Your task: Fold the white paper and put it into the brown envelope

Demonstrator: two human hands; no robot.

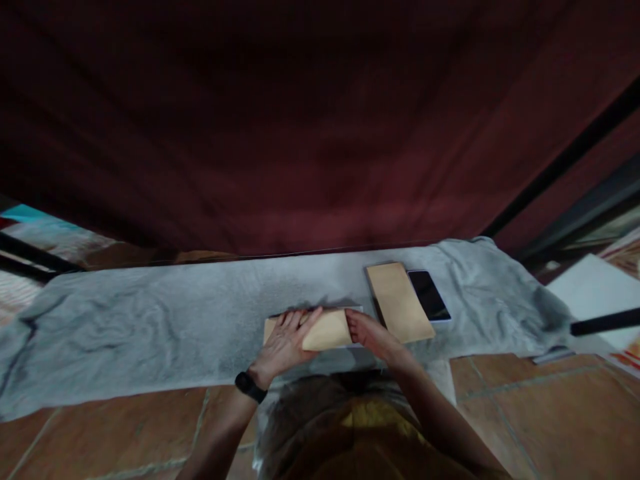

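A brown paper envelope (327, 331) lies on a grey cloth (150, 327) in front of me, with the edge of a white sheet showing along its far side. My left hand (287, 343) lies flat on the envelope's left half, fingers stretched out; a dark watch is on that wrist. My right hand (373, 335) holds the envelope's right end, fingers curled at its edge. A second brown envelope (399, 301) lies just to the right, apart from my hands.
A dark phone (429, 295) lies beside the second envelope. A dark red curtain (300, 133) hangs behind the cloth. Terracotta floor tiles (550, 413) show near me. A white sheet (595, 293) and a black bar (605, 323) are at the right.
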